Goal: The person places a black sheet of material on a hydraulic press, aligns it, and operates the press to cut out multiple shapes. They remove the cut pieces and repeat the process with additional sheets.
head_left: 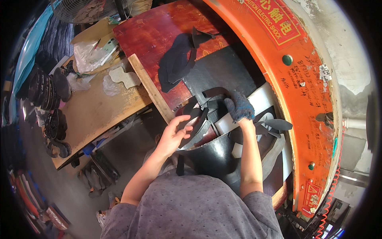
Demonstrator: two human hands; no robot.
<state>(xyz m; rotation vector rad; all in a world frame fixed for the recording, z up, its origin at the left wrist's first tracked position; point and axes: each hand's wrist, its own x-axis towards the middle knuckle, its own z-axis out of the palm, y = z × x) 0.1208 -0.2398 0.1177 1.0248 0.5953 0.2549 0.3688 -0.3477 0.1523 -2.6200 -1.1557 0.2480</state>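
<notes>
The left hand [172, 136] is bare, its fingers [180, 119] apart and half bent; the gloved right hand [239, 106] is curled inward.

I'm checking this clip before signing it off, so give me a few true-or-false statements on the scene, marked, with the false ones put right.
1. The gloved right hand holds a curved black strip. True.
2. Both hands are gloved. False: the left hand is bare.
3. Black cut pieces lie on the red tabletop. True.
4. A white tub stands by the hands. False: it is a black tub.
5. A wire-guarded fan shows at the upper left. True.
</notes>
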